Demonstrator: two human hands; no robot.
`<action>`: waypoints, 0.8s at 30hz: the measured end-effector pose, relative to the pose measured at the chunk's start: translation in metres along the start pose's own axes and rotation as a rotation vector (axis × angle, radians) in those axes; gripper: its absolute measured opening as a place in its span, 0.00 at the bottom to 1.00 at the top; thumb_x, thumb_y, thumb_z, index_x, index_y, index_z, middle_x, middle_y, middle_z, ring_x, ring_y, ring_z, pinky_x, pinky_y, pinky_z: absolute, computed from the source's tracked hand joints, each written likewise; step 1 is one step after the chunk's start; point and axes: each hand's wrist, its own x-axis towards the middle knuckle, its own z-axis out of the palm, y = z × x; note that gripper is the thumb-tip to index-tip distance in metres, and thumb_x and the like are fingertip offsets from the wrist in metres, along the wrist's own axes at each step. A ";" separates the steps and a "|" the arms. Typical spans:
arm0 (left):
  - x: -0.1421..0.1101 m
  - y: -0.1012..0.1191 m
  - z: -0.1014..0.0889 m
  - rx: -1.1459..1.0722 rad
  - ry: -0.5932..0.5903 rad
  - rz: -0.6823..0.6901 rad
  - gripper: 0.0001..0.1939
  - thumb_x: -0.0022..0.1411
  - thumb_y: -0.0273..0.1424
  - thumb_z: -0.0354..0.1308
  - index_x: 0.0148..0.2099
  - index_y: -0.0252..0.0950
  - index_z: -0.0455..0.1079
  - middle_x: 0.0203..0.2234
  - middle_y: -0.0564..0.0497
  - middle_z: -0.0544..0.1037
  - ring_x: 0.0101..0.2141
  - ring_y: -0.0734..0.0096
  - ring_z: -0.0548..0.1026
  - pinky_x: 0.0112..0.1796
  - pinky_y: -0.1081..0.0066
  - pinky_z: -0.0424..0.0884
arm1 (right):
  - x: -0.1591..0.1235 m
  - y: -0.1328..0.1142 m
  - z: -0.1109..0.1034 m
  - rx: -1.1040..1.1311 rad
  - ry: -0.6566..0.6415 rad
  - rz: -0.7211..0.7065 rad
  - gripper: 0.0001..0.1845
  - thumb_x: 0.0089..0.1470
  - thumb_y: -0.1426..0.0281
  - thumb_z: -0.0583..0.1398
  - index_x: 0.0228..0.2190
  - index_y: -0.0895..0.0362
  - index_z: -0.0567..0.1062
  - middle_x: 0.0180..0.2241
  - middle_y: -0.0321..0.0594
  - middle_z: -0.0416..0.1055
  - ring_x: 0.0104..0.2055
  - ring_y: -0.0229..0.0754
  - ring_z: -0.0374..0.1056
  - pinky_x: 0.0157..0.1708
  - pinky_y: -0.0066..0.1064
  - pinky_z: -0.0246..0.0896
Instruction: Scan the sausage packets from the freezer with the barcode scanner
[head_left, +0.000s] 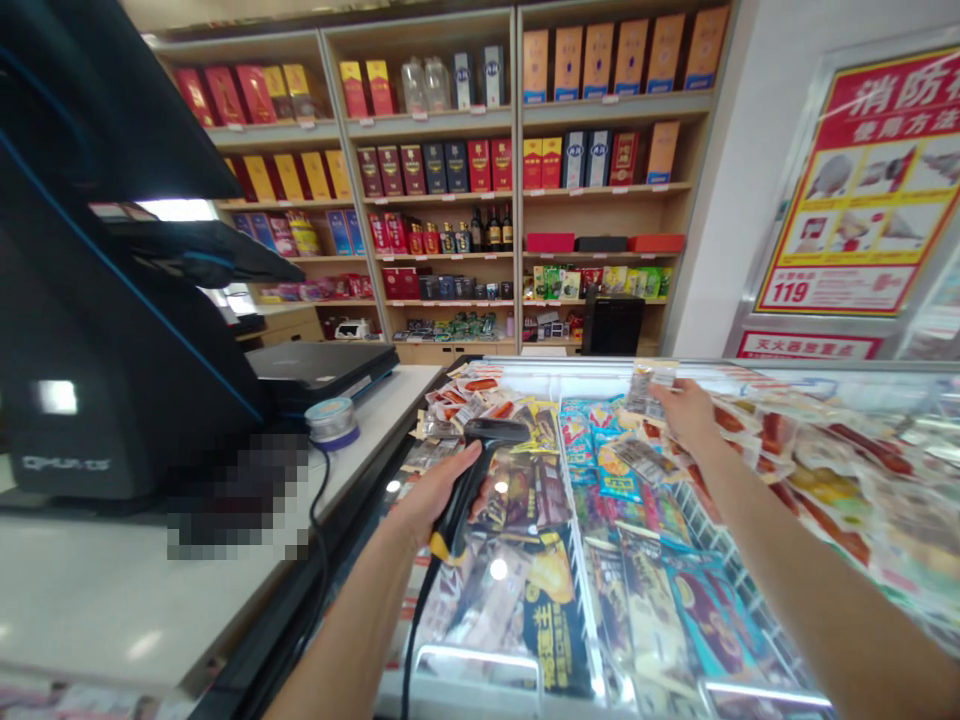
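My left hand [433, 492] is wrapped round the grip of a black handheld barcode scanner [466, 485] with a yellow lower end and a trailing cable. Its head points toward the right. Further off, my right hand [691, 412] pinches a small clear plastic packet [645, 386] with a printed label; its contents are too blurred to name. Just below that hand is another labelled packet [637, 455]. Sealed sausage packs [776, 435] spread across the glass to the right. More such packs [480, 385] are heaped beyond the scanner.
Under the glass lid of a chest freezer, bagged frozen treats [555, 600] lie between white wire dividers [579, 560]. At left a counter [82, 600] carries a black checkout terminal [112, 330] and a round tin [332, 420]. Shelves [442, 120] of boxed bottles stand behind.
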 end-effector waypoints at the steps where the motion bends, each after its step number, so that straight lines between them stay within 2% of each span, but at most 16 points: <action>1: -0.001 0.001 -0.002 0.001 0.004 0.005 0.19 0.49 0.45 0.50 0.32 0.32 0.63 0.18 0.53 0.68 0.15 0.80 0.64 0.16 0.78 0.57 | 0.010 0.001 -0.011 -0.190 0.085 -0.043 0.17 0.35 0.64 0.59 0.30 0.60 0.69 0.25 0.44 0.70 0.31 0.47 0.66 0.32 0.38 0.59; 4: -0.002 0.003 -0.003 0.018 0.007 -0.002 0.20 0.49 0.46 0.50 0.32 0.32 0.63 0.17 0.53 0.68 0.15 0.79 0.64 0.15 0.78 0.57 | 0.037 0.006 -0.042 -0.560 0.150 -0.123 0.21 0.39 0.64 0.57 0.36 0.62 0.69 0.30 0.51 0.70 0.37 0.52 0.65 0.34 0.42 0.58; 7: -0.003 0.002 -0.001 0.025 0.013 -0.009 0.20 0.49 0.46 0.50 0.33 0.32 0.62 0.17 0.53 0.68 0.15 0.79 0.64 0.15 0.78 0.57 | 0.051 0.011 -0.057 -0.724 0.211 -0.130 0.27 0.39 0.64 0.58 0.43 0.63 0.65 0.37 0.59 0.67 0.42 0.59 0.62 0.35 0.48 0.56; 9: -0.003 0.002 0.000 0.004 0.010 0.014 0.20 0.49 0.46 0.49 0.33 0.32 0.62 0.17 0.53 0.68 0.15 0.79 0.64 0.16 0.78 0.57 | 0.047 0.010 -0.053 -0.763 0.294 -0.203 0.28 0.37 0.65 0.59 0.44 0.61 0.65 0.43 0.60 0.63 0.46 0.63 0.57 0.37 0.53 0.52; 11: -0.002 0.001 0.002 -0.020 0.013 0.046 0.20 0.49 0.47 0.49 0.31 0.32 0.62 0.17 0.53 0.68 0.15 0.79 0.64 0.16 0.78 0.57 | 0.029 0.004 -0.036 -0.717 0.300 -0.345 0.25 0.38 0.66 0.58 0.42 0.59 0.67 0.46 0.57 0.60 0.49 0.61 0.54 0.41 0.53 0.49; 13: 0.001 -0.001 0.004 -0.035 0.039 0.081 0.21 0.48 0.48 0.49 0.30 0.32 0.62 0.16 0.53 0.67 0.14 0.79 0.64 0.16 0.77 0.56 | -0.004 -0.006 -0.012 -0.577 0.130 -0.440 0.19 0.42 0.65 0.55 0.38 0.58 0.69 0.45 0.54 0.62 0.48 0.56 0.56 0.43 0.47 0.50; 14: 0.003 -0.003 0.006 -0.038 0.067 0.096 0.21 0.48 0.48 0.49 0.29 0.32 0.62 0.16 0.53 0.67 0.14 0.79 0.63 0.16 0.77 0.56 | -0.025 -0.013 0.001 -0.476 -0.019 -0.412 0.17 0.42 0.64 0.55 0.35 0.58 0.70 0.41 0.52 0.66 0.45 0.54 0.60 0.42 0.45 0.53; 16: 0.009 -0.008 0.012 -0.039 0.148 0.131 0.21 0.48 0.47 0.48 0.29 0.32 0.62 0.15 0.53 0.66 0.14 0.79 0.63 0.16 0.76 0.56 | -0.072 -0.027 0.024 -0.226 -0.418 -0.267 0.13 0.42 0.63 0.55 0.29 0.57 0.72 0.32 0.46 0.70 0.38 0.49 0.64 0.40 0.41 0.56; 19: 0.019 -0.021 0.031 0.026 0.220 0.202 0.20 0.53 0.43 0.43 0.36 0.31 0.63 0.19 0.50 0.69 0.17 0.76 0.65 0.20 0.74 0.60 | -0.137 -0.047 0.044 0.163 -0.875 0.117 0.19 0.43 0.55 0.53 0.30 0.56 0.72 0.29 0.43 0.71 0.33 0.44 0.66 0.34 0.38 0.59; 21: 0.025 -0.029 0.050 0.174 0.234 0.327 0.20 0.54 0.39 0.42 0.44 0.33 0.61 0.29 0.47 0.72 0.26 0.71 0.69 0.28 0.72 0.63 | -0.165 -0.056 0.047 0.391 -0.994 0.313 0.22 0.43 0.53 0.52 0.34 0.55 0.70 0.28 0.41 0.71 0.30 0.42 0.67 0.29 0.34 0.60; 24: 0.033 -0.033 0.076 0.532 0.208 0.528 0.21 0.56 0.37 0.41 0.50 0.36 0.58 0.40 0.46 0.71 0.39 0.66 0.67 0.38 0.71 0.60 | -0.173 -0.059 0.036 0.602 -0.941 0.473 0.21 0.43 0.54 0.54 0.35 0.54 0.68 0.24 0.40 0.71 0.26 0.40 0.67 0.23 0.30 0.60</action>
